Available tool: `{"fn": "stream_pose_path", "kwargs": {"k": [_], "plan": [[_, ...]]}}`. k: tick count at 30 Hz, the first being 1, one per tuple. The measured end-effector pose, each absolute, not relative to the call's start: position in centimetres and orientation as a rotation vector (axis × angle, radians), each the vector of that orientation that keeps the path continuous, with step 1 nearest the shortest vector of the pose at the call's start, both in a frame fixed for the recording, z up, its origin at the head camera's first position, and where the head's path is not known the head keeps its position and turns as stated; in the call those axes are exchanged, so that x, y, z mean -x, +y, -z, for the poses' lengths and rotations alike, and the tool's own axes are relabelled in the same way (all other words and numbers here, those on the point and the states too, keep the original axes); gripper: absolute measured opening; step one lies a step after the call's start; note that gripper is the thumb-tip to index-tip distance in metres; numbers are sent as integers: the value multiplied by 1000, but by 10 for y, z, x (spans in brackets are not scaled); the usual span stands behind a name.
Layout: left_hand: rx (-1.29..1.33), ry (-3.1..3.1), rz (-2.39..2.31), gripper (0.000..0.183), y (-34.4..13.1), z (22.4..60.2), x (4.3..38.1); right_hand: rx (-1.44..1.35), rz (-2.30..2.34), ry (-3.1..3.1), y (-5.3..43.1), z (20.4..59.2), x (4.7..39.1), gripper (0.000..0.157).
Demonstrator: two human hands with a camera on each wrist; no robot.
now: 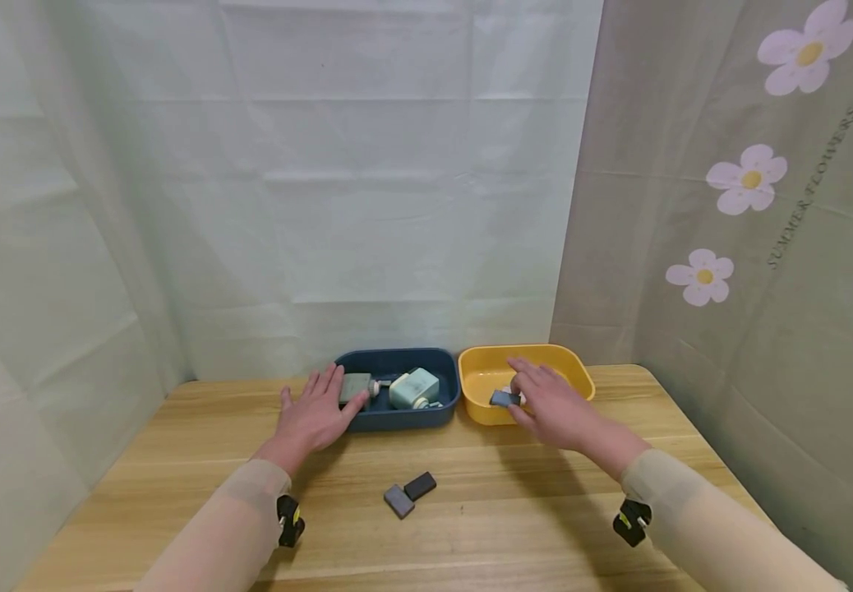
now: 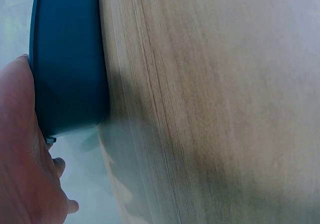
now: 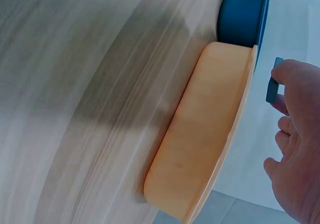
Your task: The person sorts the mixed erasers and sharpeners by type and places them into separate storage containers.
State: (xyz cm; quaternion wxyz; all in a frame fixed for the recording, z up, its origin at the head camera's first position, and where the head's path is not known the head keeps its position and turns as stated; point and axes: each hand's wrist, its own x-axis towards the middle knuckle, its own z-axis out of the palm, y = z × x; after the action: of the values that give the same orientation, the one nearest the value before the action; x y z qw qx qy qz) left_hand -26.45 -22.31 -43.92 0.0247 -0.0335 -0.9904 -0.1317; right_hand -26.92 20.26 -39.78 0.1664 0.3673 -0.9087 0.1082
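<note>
My right hand (image 1: 555,404) pinches a small blue-grey rectangular block (image 1: 504,399) between thumb and finger, over the yellow bin (image 1: 582,374). In the right wrist view the block (image 3: 273,81) is held above the bin's rim, the other fingers loosely bent. Something small and whitish shows just behind the block, mostly hidden by the hand. My left hand (image 1: 315,415) rests at the left end of the dark blue bin (image 1: 397,421), fingers extended and thumb across the near rim. Inside that bin lie a grey-green pump bottle (image 1: 355,386) and a pale mint pump bottle (image 1: 415,388).
Two small dark blocks, one grey (image 1: 399,501) and one black (image 1: 420,486), lie on the wooden table (image 1: 486,526) in front of the bins. The bins stand side by side at the table's back edge, before a pale hanging curtain (image 1: 397,205). A flowered curtain (image 1: 767,329) hangs on the right.
</note>
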Motion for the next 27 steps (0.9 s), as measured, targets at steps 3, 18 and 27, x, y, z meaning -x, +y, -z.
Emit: {"fn": "stream_pose_path", "kwargs": {"k": [3,18,27], "plan": [[102,-3067,401,103,-223,439,264,-1046,-314,-2566,203,396,273,20],[103,-3061,397,104,-222,439,264,-869,-274,-2709,197,389,292,20],[96,-3064,397,104,-222,438,264,-790,-197,-2754,198,388,303,25]]}}
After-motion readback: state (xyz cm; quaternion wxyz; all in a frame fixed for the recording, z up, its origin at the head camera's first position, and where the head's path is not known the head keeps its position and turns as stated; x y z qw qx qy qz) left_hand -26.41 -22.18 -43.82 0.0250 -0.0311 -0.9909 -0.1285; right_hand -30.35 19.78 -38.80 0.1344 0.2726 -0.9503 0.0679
